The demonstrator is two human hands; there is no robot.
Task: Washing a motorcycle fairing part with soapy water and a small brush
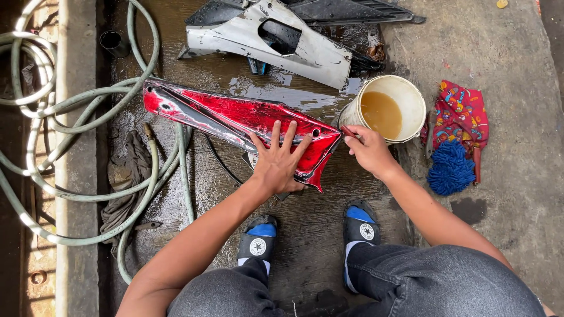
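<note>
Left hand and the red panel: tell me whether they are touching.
Touching. The head view shows the left hand spread flat, fingers splayed, pressing on the wet red panel lying on the ground, with no gap visible beneath the palm.

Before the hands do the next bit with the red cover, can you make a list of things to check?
1. Left hand flat on the red panel, pinning it: ok.
2. Right hand holds a thin red tool at the panel's end: ok; what tool, cannot tell.
3. Bucket upright, brown water inside, beside the right hand: ok.
4. Blue mop cloth within reach: ok.
5. Ground dry: not ok, wet.
6. Green hose clear of the feet: ok.
</note>
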